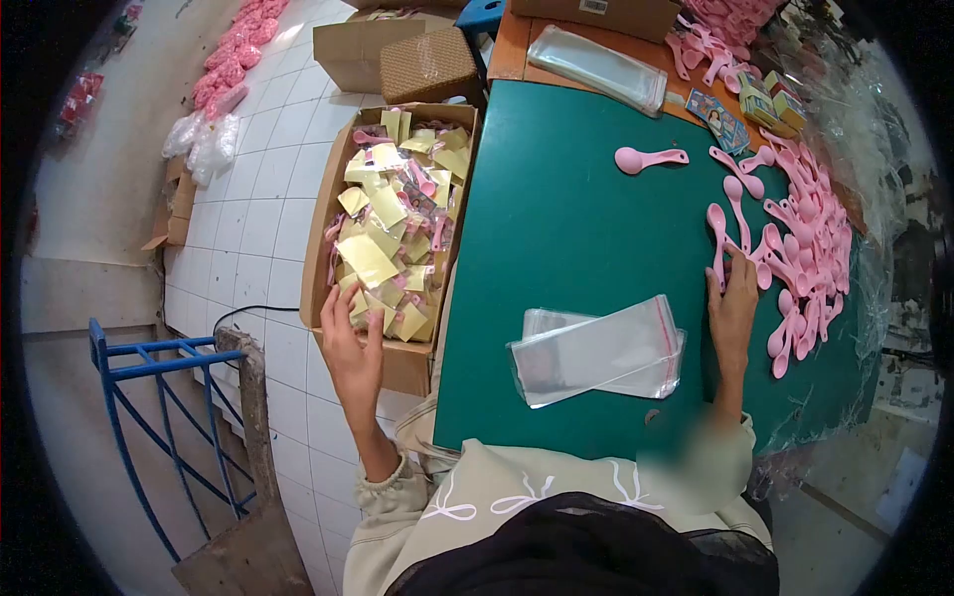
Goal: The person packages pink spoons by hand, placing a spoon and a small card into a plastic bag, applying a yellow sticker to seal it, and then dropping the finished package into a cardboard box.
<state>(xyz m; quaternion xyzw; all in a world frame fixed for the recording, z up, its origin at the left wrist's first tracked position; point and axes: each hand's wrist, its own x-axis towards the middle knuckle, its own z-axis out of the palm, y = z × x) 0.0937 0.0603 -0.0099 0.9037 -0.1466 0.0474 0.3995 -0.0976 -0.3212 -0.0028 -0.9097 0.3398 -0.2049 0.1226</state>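
Note:
My left hand (353, 343) is over the near end of a cardboard box (315, 238) full of small packets with yellow cards (368, 260); its fingers are apart and nothing is held. On the green table, my right hand (733, 303) reaches to the left edge of a pile of pink spoons (807, 248). Its fingertips touch or nearly touch a spoon (716, 230); whether they grip it is unclear. Clear plastic bags (606, 356) lie in an overlapping stack between my hands. A single pink spoon (651, 159) lies farther up the table.
More plastic bags (596, 68) lie at the table's far end, near small yellow boxes (770, 102). A woven brown box (429, 66) stands beyond the carton. A blue metal frame (164, 363) is at the left. Crumpled plastic (894, 238) borders the table's right side.

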